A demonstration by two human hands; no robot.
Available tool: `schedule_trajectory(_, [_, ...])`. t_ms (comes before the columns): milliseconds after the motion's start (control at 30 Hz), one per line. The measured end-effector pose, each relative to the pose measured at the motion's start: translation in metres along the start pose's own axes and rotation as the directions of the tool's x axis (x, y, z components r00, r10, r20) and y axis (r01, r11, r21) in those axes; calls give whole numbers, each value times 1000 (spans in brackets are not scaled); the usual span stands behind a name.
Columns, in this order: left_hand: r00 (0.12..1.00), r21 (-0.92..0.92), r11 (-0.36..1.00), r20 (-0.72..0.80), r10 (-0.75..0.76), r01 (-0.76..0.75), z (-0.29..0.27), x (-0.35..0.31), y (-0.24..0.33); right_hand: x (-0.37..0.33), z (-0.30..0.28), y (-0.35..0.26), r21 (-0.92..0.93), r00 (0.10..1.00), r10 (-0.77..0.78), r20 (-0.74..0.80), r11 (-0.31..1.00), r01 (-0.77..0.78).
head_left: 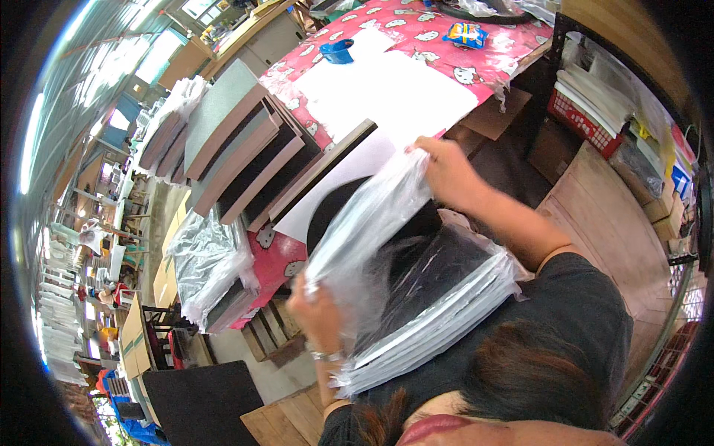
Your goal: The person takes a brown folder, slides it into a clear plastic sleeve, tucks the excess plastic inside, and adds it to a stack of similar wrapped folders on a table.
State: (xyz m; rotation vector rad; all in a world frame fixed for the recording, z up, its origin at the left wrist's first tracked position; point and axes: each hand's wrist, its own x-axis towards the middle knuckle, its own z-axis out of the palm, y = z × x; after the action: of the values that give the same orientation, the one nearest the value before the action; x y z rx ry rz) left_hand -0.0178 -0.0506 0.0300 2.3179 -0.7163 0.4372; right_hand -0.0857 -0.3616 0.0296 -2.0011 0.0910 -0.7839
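Note:
A clear plastic bag [372, 215] stretches between my two raised hands, its upper end gathered into folds. My left hand [316, 312], a little blurred, is closed on the near left end of the plastic. At the far right end, my right hand [446, 169] pinches the same plastic. Inside the lower part of the bag lies a stack of flat dark panels with white edges [439, 323], close against my body. Behind the plastic shows a black piece with a rounded edge [327, 204], partly covered by the folds.
Grey and black panels [230, 126] are piled left of the white sheet [424, 89] on the pink-covered table [312, 85]. A blue tape roll [337, 51] and a blue-yellow packet [466, 35] lie farther back. Plastic-wrapped panels [208, 260] stand lower left; a red basket [584, 119] is at right.

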Motion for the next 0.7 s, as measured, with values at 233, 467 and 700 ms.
schedule_trajectory(233, [449,-351,430,881,-148,832,-17,34,-84,-23,-42,43,605,696,252,672,355,-713])
schedule_trajectory(467, [433,-64,886,887,-160,459,147,-72,-229,-127,17,274,375,391,477,787,134,-917])
schedule_trajectory(700, [640,-51,652,258,-723,757,114,-86,-249,-25,5,195,-396,562,523,641,852,-342])
